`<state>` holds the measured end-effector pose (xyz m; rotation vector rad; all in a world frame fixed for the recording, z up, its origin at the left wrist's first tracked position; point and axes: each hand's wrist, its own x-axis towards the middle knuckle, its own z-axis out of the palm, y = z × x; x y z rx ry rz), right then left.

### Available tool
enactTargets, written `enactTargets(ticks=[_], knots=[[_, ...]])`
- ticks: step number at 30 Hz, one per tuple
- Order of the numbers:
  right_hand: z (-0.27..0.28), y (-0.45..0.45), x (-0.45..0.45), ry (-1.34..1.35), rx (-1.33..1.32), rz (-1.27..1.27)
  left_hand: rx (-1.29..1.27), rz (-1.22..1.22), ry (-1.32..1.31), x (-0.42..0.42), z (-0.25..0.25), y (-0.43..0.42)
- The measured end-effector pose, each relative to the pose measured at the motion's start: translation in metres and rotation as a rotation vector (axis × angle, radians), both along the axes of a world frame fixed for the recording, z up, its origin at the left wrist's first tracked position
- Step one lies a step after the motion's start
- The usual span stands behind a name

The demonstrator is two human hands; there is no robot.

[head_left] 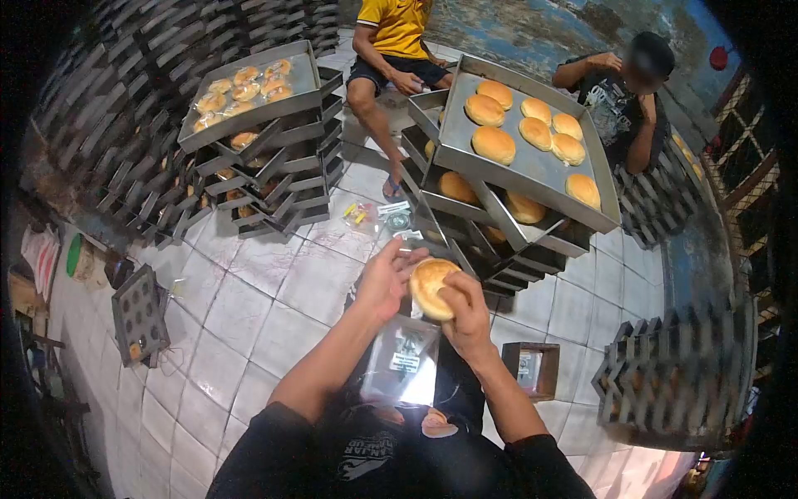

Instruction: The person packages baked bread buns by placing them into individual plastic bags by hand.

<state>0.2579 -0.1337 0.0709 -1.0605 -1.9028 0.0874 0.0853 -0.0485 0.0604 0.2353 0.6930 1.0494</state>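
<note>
A round golden bun (430,289) is tilted up in front of me, its flat browned side facing me. My right hand (467,316) grips the bun at its right edge, fingers curled over it. My left hand (389,281) is at the bun's left side with its fingers stretched and apart; whether they touch the bun I cannot tell. Below both hands, a clear plastic bag (402,364) with a printed label lies on my lap. Just ahead, a large metal tray (517,166) tops a stack and carries several similar buns (494,145).
Another stack, topped by a tray (306,76) of glazed buns, stands left. A small box (544,372) is right of my lap. A dark moulded pan (140,316) leans at left. Plastic packets (359,216) lie on the tiles. Two people sit beyond the stacks.
</note>
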Motion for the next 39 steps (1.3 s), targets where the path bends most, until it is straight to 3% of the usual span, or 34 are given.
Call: enactTargets(ticks=[1,2,6,9,10,11,13,14,17,18,21,23,25,28,31,32,34,36,38,39], knots=[[-0.003,0.000,0.001,0.039,0.014,-0.030,0.044,0.013,0.012,0.005,0.004,-0.008],[-0.004,0.000,0.001,0.080,0.030,-0.058,0.047,-0.125,-0.029,0.004,-0.013,-0.009],[0.010,-0.001,-0.023,-0.079,-0.104,-0.065,0.013,-0.105,-0.048,-0.007,0.017,-0.038],[-0.007,-0.014,-0.063,0.008,-0.331,0.125,0.124,-0.229,-0.319,-0.053,-0.039,-0.016],[-0.018,-0.012,-0.068,-0.090,-0.348,0.132,0.289,-0.175,-0.347,-0.051,-0.047,-0.019],[-0.024,-0.007,-0.068,-0.134,-0.300,0.085,0.298,-0.090,-0.107,-0.040,-0.058,-0.031],[-0.029,0.004,-0.061,-0.237,-0.221,-0.006,0.293,0.085,0.359,0.000,-0.028,-0.068],[-0.020,0.006,-0.059,-0.226,-0.242,-0.018,0.343,0.064,0.388,-0.001,-0.015,-0.071],[0.013,0.006,-0.066,-0.090,-0.277,0.028,0.178,0.015,-0.287,-0.036,-0.019,-0.028],[0.026,0.011,-0.069,-0.070,-0.363,0.048,0.153,0.051,-0.270,-0.031,-0.019,-0.019],[0.007,0.041,-0.059,-0.410,-0.391,-0.050,0.313,0.334,0.141,0.018,-0.004,-0.027],[0.020,0.039,-0.049,-0.241,-0.376,0.078,0.242,0.396,0.040,0.018,-0.009,-0.017],[0.036,0.032,-0.037,-0.170,-0.362,0.236,0.132,0.236,-0.222,-0.004,-0.011,-0.010],[0.033,0.020,-0.047,0.132,-0.539,0.355,-0.016,0.201,-0.293,-0.011,-0.004,-0.007],[0.029,0.015,-0.059,0.174,-0.627,0.410,-0.038,0.092,-0.285,-0.013,-0.013,0.000],[0.040,-0.006,-0.054,0.279,-1.162,0.562,-0.018,0.123,-0.188,-0.015,-0.013,0.003],[0.031,-0.022,-0.050,0.475,-1.020,1.103,-0.007,0.190,-0.187,-0.036,-0.023,0.011],[0.040,-0.027,-0.050,0.663,-0.942,1.193,0.058,0.218,-0.326,-0.066,-0.046,0.023],[0.046,-0.014,-0.049,0.708,-1.110,0.429,0.330,0.217,-0.042,-0.064,-0.059,0.000],[0.034,-0.004,-0.057,0.664,-0.949,0.404,0.145,0.233,-0.136,-0.057,-0.042,-0.005]])
